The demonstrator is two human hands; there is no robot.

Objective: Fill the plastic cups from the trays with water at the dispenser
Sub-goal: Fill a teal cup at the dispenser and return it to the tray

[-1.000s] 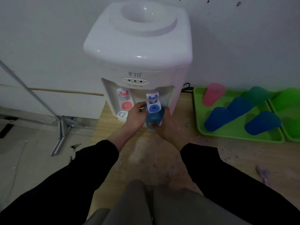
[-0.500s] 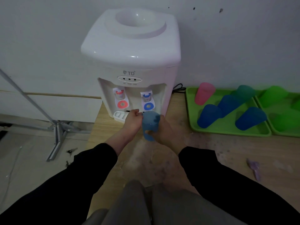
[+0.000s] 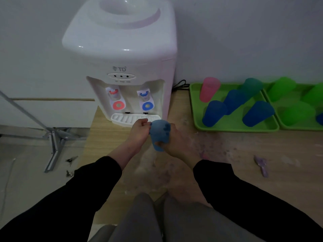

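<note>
Head view: nearest us are our knees and black sleeves, and beyond them both hands meet over the wooden tabletop. Our right hand grasps the blue cup, its fingers wrapped round the far side and showing through the plastic. Our left hand is curled against the cup's left edge. We cannot tell whether it pinches the rim or only steadies it.

The cup hangs just off the near edge of the white drip tray, mouth tipped up and away from us, below the blue tap and short of it. Whether there is water inside we cannot tell.

We judge the step in hand to be the short passage between tap and tray, and it calls for a level cup. We should keep the mouth upward and let the right hand bear the weight. The left should only guide, because thin plastic may buckle under a hard squeeze. The red tap sits to the left and is best avoided.

Behind rises the white dispenser. Far right, a green tray carries a pink cup and several blue ones, with a second tray of green cups beside it. Any set-down there wants a bare patch, away from its neighbours.
</note>
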